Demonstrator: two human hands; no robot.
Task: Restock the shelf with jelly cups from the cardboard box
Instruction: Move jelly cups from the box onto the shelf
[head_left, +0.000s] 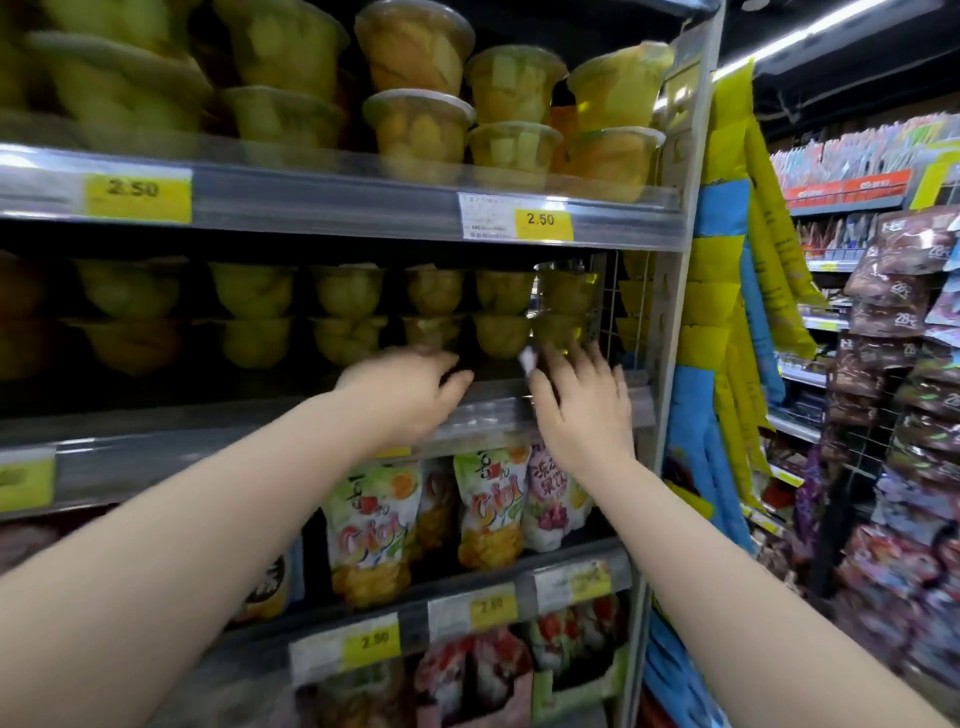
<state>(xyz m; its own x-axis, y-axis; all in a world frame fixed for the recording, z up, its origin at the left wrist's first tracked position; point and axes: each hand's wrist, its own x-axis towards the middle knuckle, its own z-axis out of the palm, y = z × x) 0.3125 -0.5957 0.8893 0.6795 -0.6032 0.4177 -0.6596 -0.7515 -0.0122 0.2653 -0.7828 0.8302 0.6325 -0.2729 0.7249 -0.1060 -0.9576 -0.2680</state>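
Forearms: both bare, reaching to the middle shelf
Left hand: curled, grip unclear
Right hand: fingers spread, empty
Jelly cups: stacked two-high just behind both hands

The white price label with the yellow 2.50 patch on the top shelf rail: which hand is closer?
Right. The right hand is almost straight below the white price label; the left hand is lower-left.
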